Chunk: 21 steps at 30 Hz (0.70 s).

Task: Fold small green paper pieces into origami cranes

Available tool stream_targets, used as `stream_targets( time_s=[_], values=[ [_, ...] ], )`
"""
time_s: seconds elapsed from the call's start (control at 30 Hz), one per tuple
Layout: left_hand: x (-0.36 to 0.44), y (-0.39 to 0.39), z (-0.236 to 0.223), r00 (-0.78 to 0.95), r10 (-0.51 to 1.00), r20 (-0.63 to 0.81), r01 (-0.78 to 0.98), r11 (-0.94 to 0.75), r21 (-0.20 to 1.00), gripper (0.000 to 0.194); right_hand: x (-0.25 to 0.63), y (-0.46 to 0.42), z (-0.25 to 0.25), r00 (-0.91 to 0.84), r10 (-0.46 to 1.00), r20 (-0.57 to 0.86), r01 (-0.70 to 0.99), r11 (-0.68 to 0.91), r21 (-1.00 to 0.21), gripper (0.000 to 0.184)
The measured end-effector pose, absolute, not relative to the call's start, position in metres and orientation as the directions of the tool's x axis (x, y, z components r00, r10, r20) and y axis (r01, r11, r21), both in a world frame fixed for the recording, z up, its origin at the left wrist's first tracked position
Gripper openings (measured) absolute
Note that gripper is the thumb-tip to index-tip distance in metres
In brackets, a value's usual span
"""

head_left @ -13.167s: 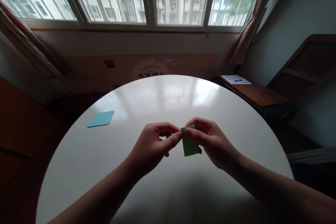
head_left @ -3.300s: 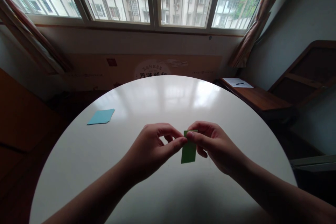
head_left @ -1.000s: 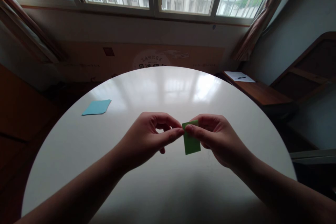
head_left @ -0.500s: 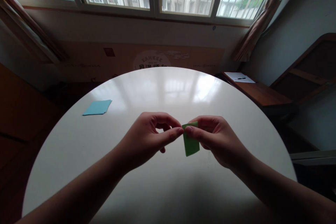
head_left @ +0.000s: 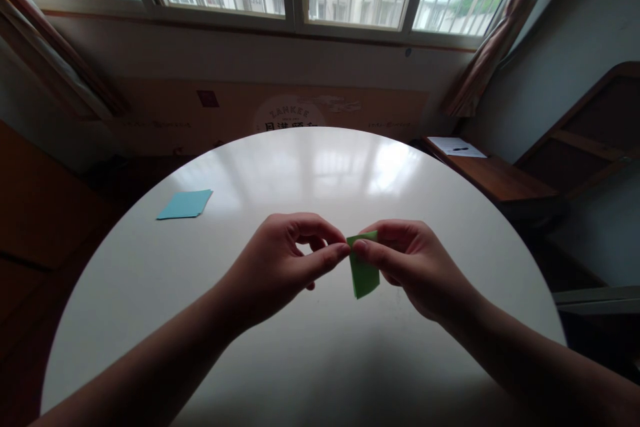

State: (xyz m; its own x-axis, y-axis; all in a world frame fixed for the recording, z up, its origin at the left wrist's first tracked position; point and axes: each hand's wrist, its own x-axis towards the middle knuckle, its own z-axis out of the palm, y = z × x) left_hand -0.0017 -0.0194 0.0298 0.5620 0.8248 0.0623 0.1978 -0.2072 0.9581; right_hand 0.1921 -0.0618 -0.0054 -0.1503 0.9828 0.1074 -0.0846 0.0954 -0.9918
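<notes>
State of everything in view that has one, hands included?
Green paper, held in both hands, lower edge bowed
Left hand, pinching the paper's left edge
Right hand, gripping the paper, thumb on its face
Blue papers, stacked flat, edges slightly misaligned
White sheet, lying flat
Pen, lying on the white sheet
Curtains, drawn aside

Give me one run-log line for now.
left hand: pinching green paper at left edge | right hand: gripping green paper | blue paper: on white table
</notes>
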Motion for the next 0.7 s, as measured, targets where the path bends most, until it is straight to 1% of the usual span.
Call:
stream_targets(
  time_s=[0.27, 0.7],
  values=[
    [-0.0016, -0.0202, 0.0297, 0.566, 0.822, 0.066, 0.195, -0.211, 0.958, 0.013, 0.1923, -0.0619, -0.0049, -0.145, 0.985, 0.094, -0.073, 0.085, -0.994, 0.017],
    [-0.0006, -0.0199, 0.0292, 0.566, 0.822, 0.067, 0.192, -0.21, 0.959, 0.016, 0.1923, -0.0613, -0.0059, -0.148, 0.984, 0.096, -0.102, 0.081, -0.991, 0.013]
  ],
)
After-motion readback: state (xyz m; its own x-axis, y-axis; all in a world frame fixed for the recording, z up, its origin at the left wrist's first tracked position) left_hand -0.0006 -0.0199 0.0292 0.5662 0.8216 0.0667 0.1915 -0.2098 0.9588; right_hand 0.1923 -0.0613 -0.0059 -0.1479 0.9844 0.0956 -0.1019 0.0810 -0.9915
